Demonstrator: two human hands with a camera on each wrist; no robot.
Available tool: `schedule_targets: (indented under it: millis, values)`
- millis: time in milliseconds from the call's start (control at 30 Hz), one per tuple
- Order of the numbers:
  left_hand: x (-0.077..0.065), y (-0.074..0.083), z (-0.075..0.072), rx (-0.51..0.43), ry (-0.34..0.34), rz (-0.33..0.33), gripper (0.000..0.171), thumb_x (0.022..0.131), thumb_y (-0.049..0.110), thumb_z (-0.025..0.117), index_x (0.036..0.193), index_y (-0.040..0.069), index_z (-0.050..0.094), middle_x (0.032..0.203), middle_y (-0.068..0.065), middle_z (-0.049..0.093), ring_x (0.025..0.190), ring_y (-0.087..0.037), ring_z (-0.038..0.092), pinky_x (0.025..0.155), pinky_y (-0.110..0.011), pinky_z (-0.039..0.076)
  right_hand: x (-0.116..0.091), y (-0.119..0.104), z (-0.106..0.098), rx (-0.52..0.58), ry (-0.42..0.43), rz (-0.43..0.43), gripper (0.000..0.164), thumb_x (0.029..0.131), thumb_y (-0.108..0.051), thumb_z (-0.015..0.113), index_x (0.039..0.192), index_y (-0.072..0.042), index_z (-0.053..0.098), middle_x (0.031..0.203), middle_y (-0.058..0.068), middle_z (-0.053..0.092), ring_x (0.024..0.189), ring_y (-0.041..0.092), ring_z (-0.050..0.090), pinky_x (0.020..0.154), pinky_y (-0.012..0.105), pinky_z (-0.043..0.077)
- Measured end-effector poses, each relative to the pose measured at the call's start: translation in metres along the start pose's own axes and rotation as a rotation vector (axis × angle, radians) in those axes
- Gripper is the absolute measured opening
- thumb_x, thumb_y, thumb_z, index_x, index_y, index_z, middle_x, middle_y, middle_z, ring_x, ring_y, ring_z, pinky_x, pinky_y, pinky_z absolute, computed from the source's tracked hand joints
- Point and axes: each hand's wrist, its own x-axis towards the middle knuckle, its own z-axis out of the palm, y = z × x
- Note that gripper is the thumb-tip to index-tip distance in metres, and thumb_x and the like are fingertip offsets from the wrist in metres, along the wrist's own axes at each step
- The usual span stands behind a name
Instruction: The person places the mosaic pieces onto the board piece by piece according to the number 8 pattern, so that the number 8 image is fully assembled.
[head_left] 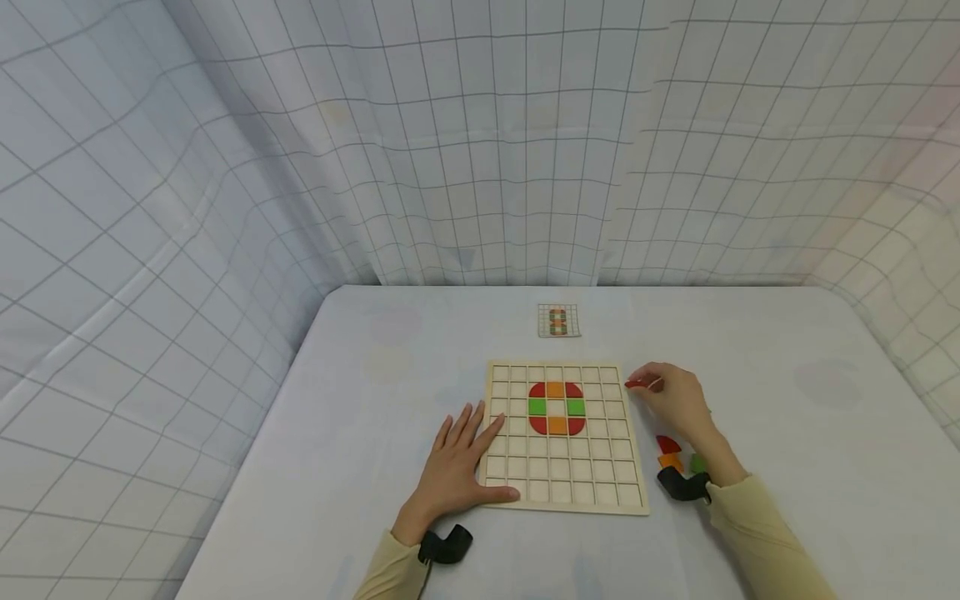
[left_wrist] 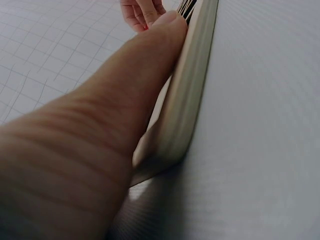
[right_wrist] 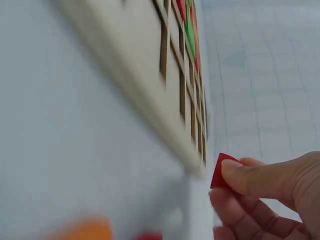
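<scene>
A wooden grid board (head_left: 562,475) lies on the table, with a ring of red, orange and green tiles set in its upper middle cells. My left hand (head_left: 457,467) rests spread on the board's left edge, thumb on the lower left corner. In the left wrist view the thumb (left_wrist: 135,65) lies along the board's rim (left_wrist: 187,100). Just off the board's upper right corner, my right hand (head_left: 671,396) pinches a red tile (right_wrist: 220,172) between thumb and fingertips. One edge of that tile looks curved in the head view.
Right of the board lie a red quarter-round tile (head_left: 668,445), an orange tile (head_left: 671,461) and a green tile (head_left: 698,463), partly behind the black wrist camera (head_left: 682,485). A small pattern card (head_left: 558,320) lies beyond the board. Grid-patterned curtains (head_left: 495,150) surround the table.
</scene>
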Motion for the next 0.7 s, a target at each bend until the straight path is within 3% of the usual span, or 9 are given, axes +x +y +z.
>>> schedule_targets:
  millis: [133,367,533,700]
  values:
    - [-0.001,0.000,0.000,0.000,-0.006,-0.007,0.104,0.071,0.075,0.061,0.153,0.022,0.022,0.157,-0.010,0.010,0.143,-0.026,0.004,0.112,-0.048,0.001,-0.006,-0.023,0.016,0.120,-0.064,-0.092,0.012,0.081,-0.001,0.074,0.093,-0.005,0.074,0.091,0.005,0.067,0.075,0.018,0.063,0.067,0.031,0.052]
    - [0.000,0.000,0.001,-0.003,0.014,0.001,0.104,0.071,0.076,0.059,0.152,0.021,0.025,0.157,-0.011,0.012,0.143,-0.028,0.006,0.112,-0.049,0.003,-0.010,-0.061,0.041,0.274,-0.309,-0.131,0.011,0.082,-0.014,0.075,0.093,-0.012,0.074,0.087,-0.008,0.067,0.073,0.009,0.061,0.068,0.028,0.051]
    - [0.000,0.000,0.002,0.006,0.022,0.008,0.104,0.072,0.078,0.057,0.152,0.020,0.026,0.157,-0.012,0.013,0.143,-0.029,0.007,0.111,-0.051,0.004,-0.010,-0.072,0.062,0.297,-0.392,-0.147,0.011,0.078,-0.016,0.080,0.082,-0.013,0.070,0.074,-0.010,0.063,0.060,0.007,0.057,0.056,0.025,0.049]
    - [0.001,0.000,0.001,0.003,0.018,0.007,0.104,0.071,0.076,0.059,0.152,0.021,0.025,0.157,-0.012,0.012,0.143,-0.029,0.006,0.112,-0.050,0.003,-0.008,-0.076,0.073,0.276,-0.423,-0.184,0.009,0.078,-0.015,0.080,0.079,-0.015,0.071,0.070,-0.012,0.061,0.057,0.006,0.053,0.053,0.024,0.047]
